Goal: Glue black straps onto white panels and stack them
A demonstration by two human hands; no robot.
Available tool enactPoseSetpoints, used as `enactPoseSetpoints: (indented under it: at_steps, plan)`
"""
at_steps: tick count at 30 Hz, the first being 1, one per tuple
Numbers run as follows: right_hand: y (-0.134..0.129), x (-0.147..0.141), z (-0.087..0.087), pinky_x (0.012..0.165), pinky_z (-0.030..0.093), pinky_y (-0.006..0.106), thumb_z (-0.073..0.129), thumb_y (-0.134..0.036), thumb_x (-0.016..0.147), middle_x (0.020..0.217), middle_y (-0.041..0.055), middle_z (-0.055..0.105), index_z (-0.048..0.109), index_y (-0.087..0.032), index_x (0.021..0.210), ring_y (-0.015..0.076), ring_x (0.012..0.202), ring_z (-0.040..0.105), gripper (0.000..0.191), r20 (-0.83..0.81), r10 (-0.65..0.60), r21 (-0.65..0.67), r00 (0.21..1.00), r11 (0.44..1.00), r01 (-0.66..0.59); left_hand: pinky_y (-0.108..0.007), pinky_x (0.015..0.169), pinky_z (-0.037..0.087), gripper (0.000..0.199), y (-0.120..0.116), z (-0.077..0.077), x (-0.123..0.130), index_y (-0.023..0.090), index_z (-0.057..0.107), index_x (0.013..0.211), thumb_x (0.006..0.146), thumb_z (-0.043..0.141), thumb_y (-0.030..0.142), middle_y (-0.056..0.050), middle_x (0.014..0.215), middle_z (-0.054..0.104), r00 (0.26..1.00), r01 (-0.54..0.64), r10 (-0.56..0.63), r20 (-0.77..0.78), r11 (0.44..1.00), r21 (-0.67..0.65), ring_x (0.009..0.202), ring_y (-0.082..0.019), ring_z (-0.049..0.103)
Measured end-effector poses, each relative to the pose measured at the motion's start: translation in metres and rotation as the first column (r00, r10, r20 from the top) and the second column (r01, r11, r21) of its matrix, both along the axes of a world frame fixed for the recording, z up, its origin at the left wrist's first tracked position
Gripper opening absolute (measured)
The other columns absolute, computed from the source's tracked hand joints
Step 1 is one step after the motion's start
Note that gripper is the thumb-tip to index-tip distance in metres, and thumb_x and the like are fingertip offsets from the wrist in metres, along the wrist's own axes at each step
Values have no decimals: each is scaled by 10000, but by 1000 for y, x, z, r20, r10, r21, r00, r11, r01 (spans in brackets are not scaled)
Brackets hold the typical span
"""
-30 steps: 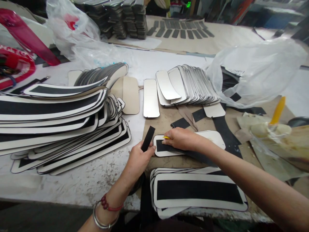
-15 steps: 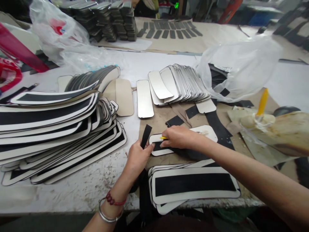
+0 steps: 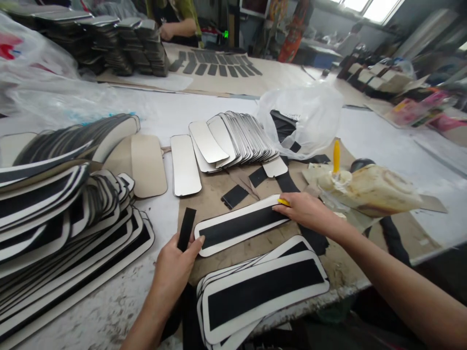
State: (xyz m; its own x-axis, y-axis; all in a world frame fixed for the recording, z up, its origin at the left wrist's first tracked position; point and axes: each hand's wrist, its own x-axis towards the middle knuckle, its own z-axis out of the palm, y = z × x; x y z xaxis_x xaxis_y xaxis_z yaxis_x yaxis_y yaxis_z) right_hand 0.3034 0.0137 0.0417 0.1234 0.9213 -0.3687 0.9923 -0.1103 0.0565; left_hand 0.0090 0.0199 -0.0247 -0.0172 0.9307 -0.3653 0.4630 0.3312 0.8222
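Observation:
A white rounded panel [image 3: 201, 248] with a black strip [image 3: 237, 224] along its middle lies before me. My left hand [image 3: 175, 265] is closed around another narrow black strip [image 3: 187, 228], which sticks up past the fingers. Its thumb touches the left end of the panel. At the panel's right end, my right hand [image 3: 304, 210] is closed on a small yellow tool [image 3: 283, 201], mostly hidden by the fingers. Those fingers press at the end of the black strip on the panel. Just nearer to me is a stack of white panels with black centres [image 3: 266, 294].
Larger black-and-white panels [image 3: 65, 233] are piled at left. Plain white panels [image 3: 241, 141] fan out behind the work. At right, a yellow-handled brush [image 3: 336, 155] stands in a stained container [image 3: 379, 187], near a clear plastic bag [image 3: 314, 116]. A person's hand [image 3: 168, 31] shows across the table.
My right hand has slid from the panel's left part to its right end, and the black strip now lies along the panel. My view has turned rightward.

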Motion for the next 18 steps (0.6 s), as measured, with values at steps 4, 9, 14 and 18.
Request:
enactPoseSetpoints:
  at_steps: [4, 9, 14, 18]
  plan:
    - [3, -7, -8, 695, 396, 303, 436, -478, 883, 923, 109, 669, 619, -189, 972, 262, 890, 610, 354, 47, -32, 46, 998, 999, 30, -259, 481, 334, 410, 0, -2, -1, 174, 562, 730, 626, 628, 565, 20, 522, 504, 999, 15, -15, -40, 1000, -9, 494, -172, 463]
    - [7, -5, -14, 702, 422, 332, 447, -487, 876, 888, 121, 677, 633, -190, 961, 279, 866, 626, 361, 49, -43, 25, 998, 999, 42, -269, 521, 344, 448, -2, -4, -3, 184, 558, 735, 623, 610, 614, 16, 524, 519, 995, 11, -15, -96, 999, -50, 537, -188, 480]
    - [14, -2, -18, 704, 435, 325, 470, -481, 865, 903, 118, 682, 640, -199, 957, 279, 884, 632, 342, 22, -44, 2, 999, 999, 43, -272, 525, 363, 468, -2, -7, -3, 179, 562, 742, 611, 625, 623, 16, 533, 524, 999, -11, 9, -47, 999, -43, 553, -199, 506]
    - [11, 2, -28, 653, 453, 348, 490, -416, 858, 822, 124, 690, 654, -191, 897, 303, 809, 651, 281, -14, -7, 41, 1000, 999, 8, -292, 624, 412, 408, -9, -9, 0, 163, 562, 806, 672, 587, 547, -21, 648, 584, 998, -60, 61, -23, 998, 34, 661, -220, 558]
